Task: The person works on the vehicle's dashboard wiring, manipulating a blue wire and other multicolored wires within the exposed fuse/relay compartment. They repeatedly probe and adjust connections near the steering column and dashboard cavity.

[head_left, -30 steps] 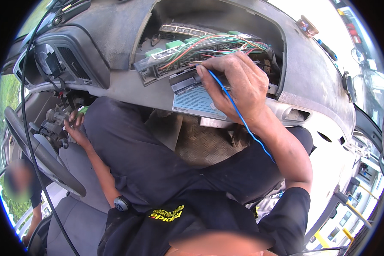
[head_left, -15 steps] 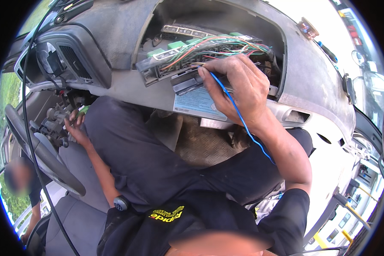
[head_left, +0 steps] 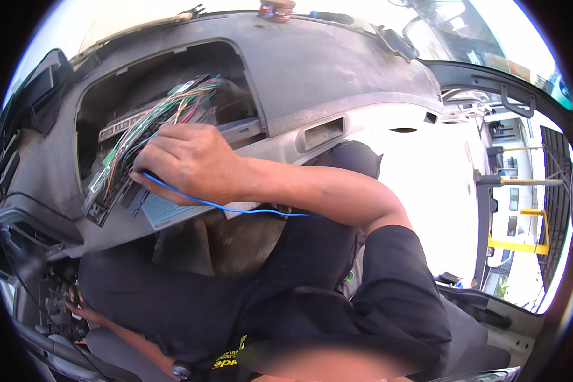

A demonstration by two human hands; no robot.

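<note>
My right hand [head_left: 188, 164] is closed in a pinch on a blue wire [head_left: 261, 211], at the front of a black fuse box [head_left: 97, 205]. The wire trails back under my forearm toward my lap. Colored wires [head_left: 148, 120], green, orange and red among them, run along the top of the fuse box, which sits tilted in the open dashboard cavity [head_left: 235, 63]. The fingertips hide where the blue wire's end meets the box. My left hand [head_left: 81, 311] is low at the left, beside my knee and the steering column, its fingers curled; what they hold is hidden.
A light-blue label [head_left: 172, 211] lies below the fuse box. On top of the dashboard stand a small round container [head_left: 277, 9] and a dark-handled tool [head_left: 332, 17]. The steering wheel [head_left: 41, 347] is at the lower left; a thin black cable [head_left: 28, 290] crosses in front.
My view has swung to the right, so the dashboard cavity appears further left. My right hand stays at the fuse box with the blue wire. The green thing at my left hand no longer shows.
</note>
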